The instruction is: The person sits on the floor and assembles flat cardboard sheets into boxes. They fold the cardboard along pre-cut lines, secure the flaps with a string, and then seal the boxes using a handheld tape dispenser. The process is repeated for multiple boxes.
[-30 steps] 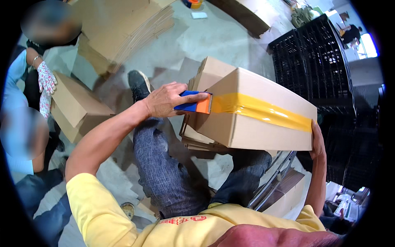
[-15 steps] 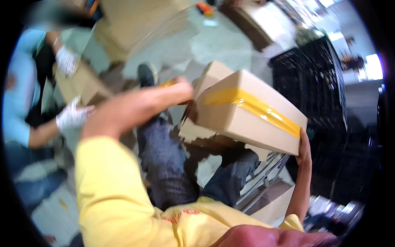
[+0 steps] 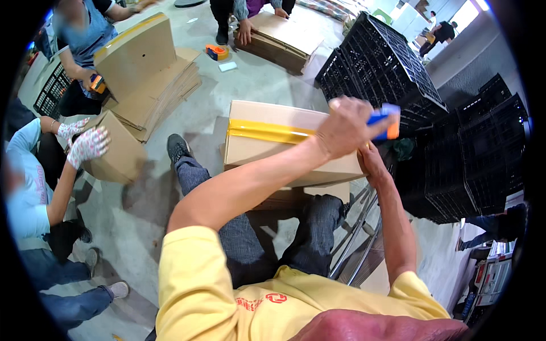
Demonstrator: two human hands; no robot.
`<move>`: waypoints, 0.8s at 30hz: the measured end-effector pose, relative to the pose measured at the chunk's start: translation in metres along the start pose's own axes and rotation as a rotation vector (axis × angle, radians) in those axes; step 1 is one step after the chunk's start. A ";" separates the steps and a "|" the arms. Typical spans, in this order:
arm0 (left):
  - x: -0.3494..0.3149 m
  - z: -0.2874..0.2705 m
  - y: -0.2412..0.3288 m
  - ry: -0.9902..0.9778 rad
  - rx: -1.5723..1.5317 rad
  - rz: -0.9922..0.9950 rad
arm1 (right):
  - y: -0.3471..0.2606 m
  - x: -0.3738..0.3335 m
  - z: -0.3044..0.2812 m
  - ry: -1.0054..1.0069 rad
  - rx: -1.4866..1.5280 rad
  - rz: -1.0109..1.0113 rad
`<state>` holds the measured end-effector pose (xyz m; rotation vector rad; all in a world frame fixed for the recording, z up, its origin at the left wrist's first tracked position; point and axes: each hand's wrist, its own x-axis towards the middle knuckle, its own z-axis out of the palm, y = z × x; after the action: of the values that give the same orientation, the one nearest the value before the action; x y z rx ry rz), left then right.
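Currently, the left grip (image 3: pixel 348 126) is clasping a blue-and-orange tape dispenser (image 3: pixel 392 129), its fingers curling around the body; the right grip (image 3: pixel 373 162) is bearing on the right end of the carton (image 3: pixel 259 148), its finger opening being partly hidden, so whether it is closing on anything cannot be told. The carton is sitting above a cardboard stack (image 3: pixel 333 192), seemingly resting on it, and is projecting past the stack's right edge. Its walls are looking stiff; its weight is remaining uncertain, the contents not showing. The yellow tape strip (image 3: pixel 270 131) is probably offering a slippery surface, so the end faces and lower edges are presenting the better hold. The dispenser is appearing rigid and light. Three dispensers are showing: this one, one lying on the floor (image 3: pixel 216 52), and one a co-worker's hand (image 3: pixel 85 77) is holding.
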<state>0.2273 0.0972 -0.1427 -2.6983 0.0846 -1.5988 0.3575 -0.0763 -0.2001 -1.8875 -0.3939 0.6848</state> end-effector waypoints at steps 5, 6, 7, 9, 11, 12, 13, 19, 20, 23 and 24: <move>-0.023 0.020 -0.030 -0.005 0.122 0.124 | -0.005 -0.003 0.002 -0.111 0.078 -0.010; -0.034 0.012 -0.055 -0.110 0.169 0.063 | -0.011 -0.003 0.006 -0.110 0.094 0.021; -0.042 0.004 -0.079 -0.116 0.159 0.070 | -0.016 -0.003 0.009 -0.076 0.012 0.021; -0.064 -0.016 -0.116 -0.145 0.168 -0.035 | -0.026 -0.004 0.016 -0.047 -0.048 0.034; -0.083 -0.038 -0.146 -0.112 0.194 -0.310 | -0.031 -0.004 0.020 -0.009 -0.031 0.039; -0.090 -0.048 -0.156 -0.051 0.219 -0.473 | -0.031 -0.003 0.020 -0.021 -0.040 0.004; -0.094 -0.058 -0.168 0.024 0.166 -0.526 | -0.031 -0.002 0.019 -0.030 -0.035 -0.011; -0.130 -0.050 -0.165 0.637 -0.149 -1.044 | -0.006 -0.002 -0.012 -0.008 0.035 0.030; -0.143 -0.033 -0.147 0.680 -0.429 -1.115 | -0.003 0.000 -0.020 0.023 0.075 0.039; -0.186 0.003 -0.135 0.726 -0.360 -1.199 | 0.009 0.006 -0.040 -0.043 -0.031 0.067; -0.198 0.009 -0.134 0.692 -0.278 -1.119 | 0.013 0.009 -0.047 -0.072 -0.049 0.068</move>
<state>0.1465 0.2409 -0.3166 -2.2240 -1.5222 -2.8534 0.3936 -0.1104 -0.2010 -1.9335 -0.3964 0.7966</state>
